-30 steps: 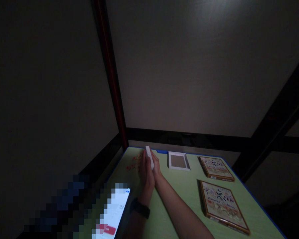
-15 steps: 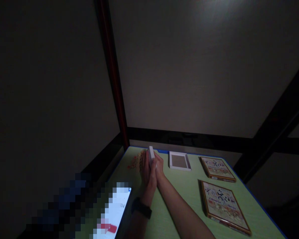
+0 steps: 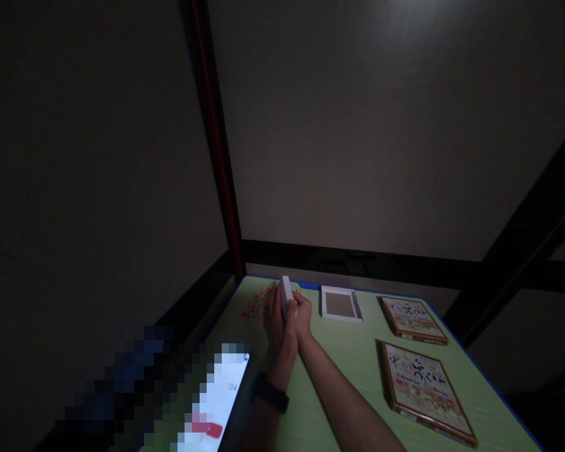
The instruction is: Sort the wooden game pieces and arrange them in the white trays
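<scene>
My left hand [image 3: 276, 323], with a dark band on its wrist, lies flat along the left side of a thin white box [image 3: 287, 290] stood on edge. From the other side my right hand [image 3: 303, 315] grips the same box, its fingers curled. The two hands press it between them, and most of its faces are hidden. Behind and left of my hands lie several small round Chinese chess pieces [image 3: 253, 306], red and pale. A shallow white tray [image 3: 355, 318] with a brown-grey bottom rests just right of my hands.
Two flat boxes with printed Chinese lettering, a far one [image 3: 412, 317] and a nearer one [image 3: 424, 386], lie on the right of the green table [image 3: 339, 370]. A lit phone or tablet screen [image 3: 226, 402], partly pixelated, is at lower left. A wall stands behind.
My right hand has shifted slightly, its fingers now more curled against the white box. A few pieces show just right of the box. The whole view has moved a little.
</scene>
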`<state>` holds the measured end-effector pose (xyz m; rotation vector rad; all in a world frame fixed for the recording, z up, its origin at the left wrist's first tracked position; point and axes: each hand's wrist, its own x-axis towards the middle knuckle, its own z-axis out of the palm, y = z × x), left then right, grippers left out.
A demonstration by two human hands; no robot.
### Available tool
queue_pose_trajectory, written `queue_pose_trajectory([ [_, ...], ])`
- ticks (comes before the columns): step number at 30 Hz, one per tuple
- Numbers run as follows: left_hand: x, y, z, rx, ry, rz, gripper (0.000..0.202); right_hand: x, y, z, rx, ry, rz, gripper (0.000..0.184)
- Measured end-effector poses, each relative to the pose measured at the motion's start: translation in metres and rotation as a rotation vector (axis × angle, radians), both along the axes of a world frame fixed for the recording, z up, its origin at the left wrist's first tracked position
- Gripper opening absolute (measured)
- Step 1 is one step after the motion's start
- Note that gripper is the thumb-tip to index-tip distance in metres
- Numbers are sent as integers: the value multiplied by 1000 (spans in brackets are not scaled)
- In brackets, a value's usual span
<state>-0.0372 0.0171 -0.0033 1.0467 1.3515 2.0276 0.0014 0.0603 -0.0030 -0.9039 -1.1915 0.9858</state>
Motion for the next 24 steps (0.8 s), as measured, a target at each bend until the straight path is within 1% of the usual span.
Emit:
queue_pose_trajectory([
  [5, -2, 2, -2, -16, -24, 5, 41, 3, -4, 1, 58, -135, 24, 27],
  [9, -3, 1, -4, -9, 45, 27, 40, 7, -4, 0, 98, -205, 34, 27],
  [11, -4, 1, -5, 6, 82, 31, 39, 9, -3, -1, 124, -273, 26, 28],
  [15, -6, 1, -7, 28, 82, 61, 38, 10, -2, -3, 180, -446, 2, 29],
  [18, -6, 0, -8, 30, 35, 112, 37, 8, 0, -5, 175, -534, -38, 30],
  [24, -10, -4, -3, 31, 35, 199, 35, 4, 3, -9, 146, -569, -145, 33],
])
